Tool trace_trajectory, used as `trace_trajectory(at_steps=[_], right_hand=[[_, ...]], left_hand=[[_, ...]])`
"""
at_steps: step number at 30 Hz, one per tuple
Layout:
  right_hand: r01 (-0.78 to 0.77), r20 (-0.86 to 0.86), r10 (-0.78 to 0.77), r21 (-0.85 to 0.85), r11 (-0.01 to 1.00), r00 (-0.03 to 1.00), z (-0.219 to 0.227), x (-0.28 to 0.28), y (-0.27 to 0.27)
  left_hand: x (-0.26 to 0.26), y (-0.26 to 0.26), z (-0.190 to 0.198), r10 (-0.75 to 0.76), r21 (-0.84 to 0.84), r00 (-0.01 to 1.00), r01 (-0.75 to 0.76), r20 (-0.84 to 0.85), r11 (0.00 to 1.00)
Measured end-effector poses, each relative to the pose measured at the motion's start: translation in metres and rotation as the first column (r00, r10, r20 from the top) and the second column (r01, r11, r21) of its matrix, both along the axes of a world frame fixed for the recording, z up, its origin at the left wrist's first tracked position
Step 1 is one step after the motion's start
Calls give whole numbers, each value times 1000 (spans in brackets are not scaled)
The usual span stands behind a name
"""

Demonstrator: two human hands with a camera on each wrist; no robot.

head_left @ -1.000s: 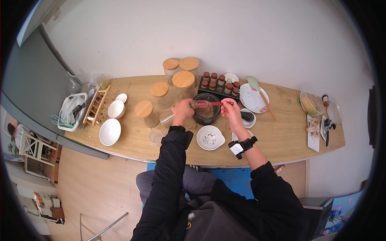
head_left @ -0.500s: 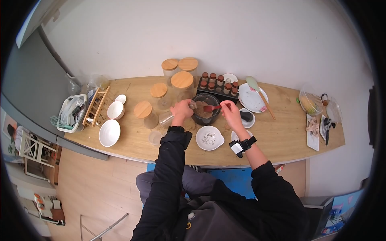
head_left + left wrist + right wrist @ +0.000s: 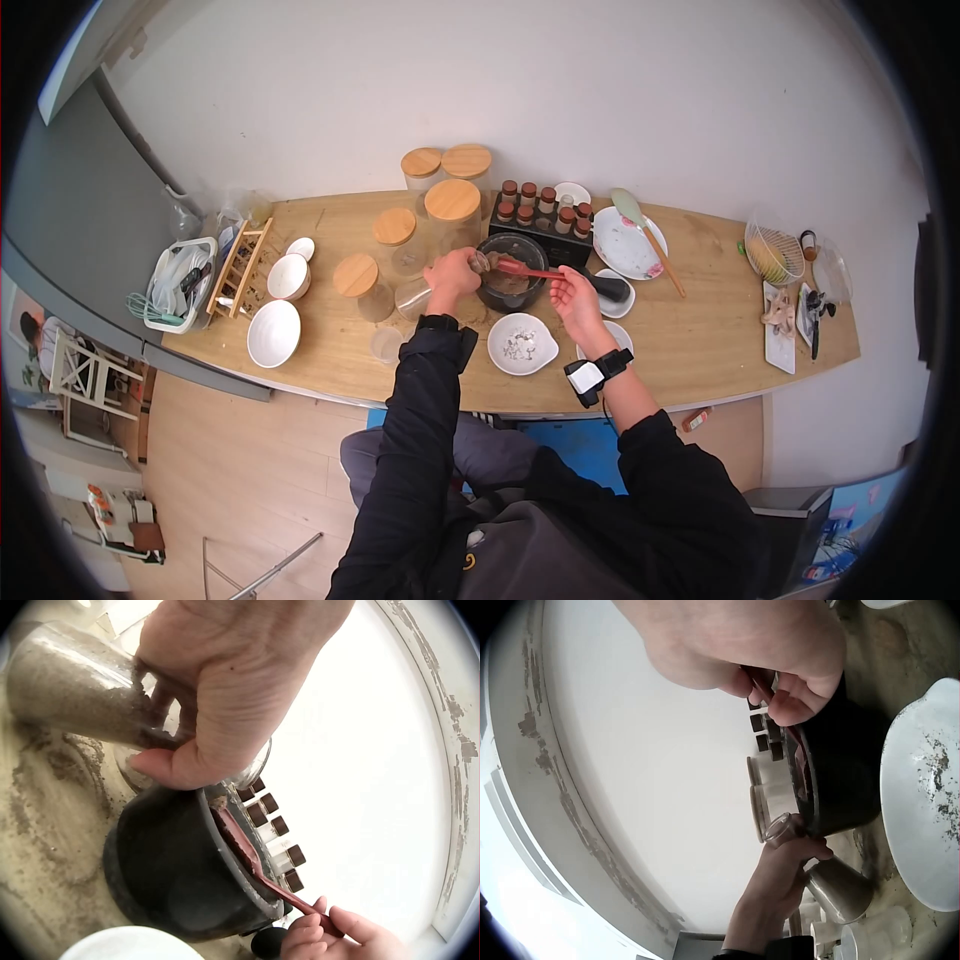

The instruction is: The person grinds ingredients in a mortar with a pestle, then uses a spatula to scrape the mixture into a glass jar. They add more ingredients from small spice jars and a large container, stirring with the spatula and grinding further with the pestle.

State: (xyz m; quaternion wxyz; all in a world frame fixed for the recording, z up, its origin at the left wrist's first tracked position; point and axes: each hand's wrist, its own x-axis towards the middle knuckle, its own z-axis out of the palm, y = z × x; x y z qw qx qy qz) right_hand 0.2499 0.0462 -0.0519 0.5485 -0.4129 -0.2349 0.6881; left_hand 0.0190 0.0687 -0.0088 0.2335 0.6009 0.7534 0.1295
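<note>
In the head view the left hand [image 3: 454,274] grips the neck of a clear glass bottle [image 3: 412,297], which lies tilted with its mouth by the rim of a dark pot [image 3: 495,300]. Brownish powder coats the bottle's inside in the left wrist view. The right hand [image 3: 576,303] pinches the handle of a red spatula [image 3: 530,271], its head over the left side of the pot, close to the bottle's mouth. Brown powder lies in the pot. Just in front stands a white spouted bowl [image 3: 523,344] with residue in it.
Wooden-lidded jars [image 3: 453,200] stand behind and left of the pot. A black spice rack [image 3: 545,228], a floral plate [image 3: 630,243] with a spatula on it, and a white dish [image 3: 617,307] are to the right. White bowls [image 3: 273,334] and a basket [image 3: 181,285] are on the left.
The red spatula's head has moved left out of the middle of the pot to the bottle's mouth. My right hand has shifted slightly towards the table's front; the left hand is nearly still.
</note>
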Motion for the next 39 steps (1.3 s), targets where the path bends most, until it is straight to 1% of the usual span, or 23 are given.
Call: trace_trajectory(at_steps=[5,8,11,14,15,18,21,24,28,29,31,34,36,37,39], right_hand=[[41,-68,-37,54,998,997,17,3,-3],[25,-27,-22,134,991,999,40,-2,-10],[-56,82,39,212,976,996,43,-10,-11],[-92,262,7,315,945,965,46,-20,-16],[-98,289,-7,349,932,957,46,-21,-16],[-206,420,6,433,877,908,49,-25,-19],[-255,479,-3,474,843,878,51,-24,-17],[-248,472,-18,495,833,881,52,-22,-14],[-227,524,-56,461,858,850,55,-12,-9],[-223,599,-154,506,833,786,54,-10,-7],[-233,702,-350,591,772,620,49,-8,-1],[-336,835,-412,531,778,366,34,-5,4],[-248,817,-219,399,883,533,23,-5,7],[-216,780,-126,320,923,613,18,-6,7],[-115,592,-38,218,969,805,8,-7,5]], left_hand=[[0,2,-3,2,3,1000,-2,-10,1000],[0,1,-1,3,-3,1000,-3,-8,1000],[0,1,-2,8,1,1000,-8,-9,1000],[1,-1,1,14,7,1000,-14,4,1000],[1,0,0,16,6,1000,-16,2,1000],[1,1,-2,19,3,1000,-19,-3,1000],[1,0,0,15,-2,1000,-15,-4,1000],[1,0,1,10,-9,1000,-10,1,1000],[1,-1,2,5,-5,1000,-5,1,1000],[1,-1,2,-1,-4,1000,1,-2,1000],[1,0,0,2,-2,1000,-2,-9,1000],[0,0,-1,-2,-1,1000,2,-5,1000],[0,0,-1,-7,-2,1000,7,-1,1000],[0,0,-1,-10,-2,1000,10,0,1000],[0,1,-2,-11,3,1000,11,-1,1000]])
